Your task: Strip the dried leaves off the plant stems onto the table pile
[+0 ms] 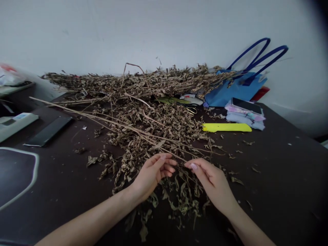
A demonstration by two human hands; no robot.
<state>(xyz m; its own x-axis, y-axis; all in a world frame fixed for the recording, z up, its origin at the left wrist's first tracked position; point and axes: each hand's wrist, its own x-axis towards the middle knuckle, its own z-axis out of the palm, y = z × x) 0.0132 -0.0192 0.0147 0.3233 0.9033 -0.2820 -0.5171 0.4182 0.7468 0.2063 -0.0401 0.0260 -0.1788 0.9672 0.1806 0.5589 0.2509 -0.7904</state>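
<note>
Two hands, one dry stem pinched at its near end over one leaf heap.
Right hand (214, 181): thumb and forefinger pinching one thin stem (178, 156), which slants away to the left across the heap. Left hand (151, 172): fingers loosely curled, slightly parted, just beside the same stem; contact cannot be told. Leaf heap (183, 118), dry and brown: one, mid-table, leaves too many to count, some scattered on the dark table (276, 177). Behind it, one long bundle of dried stalks (164, 82), along the wall (153, 34); stalk count not readable. Right side: one blue bag (232, 92), two handles (268, 41); one yellow strip (225, 127); one phone (247, 105) lying on folded cloth (238, 118). Behind heap: one pair of scissors (191, 110), partly hidden. Left: one dark flat slab (50, 131).
</note>
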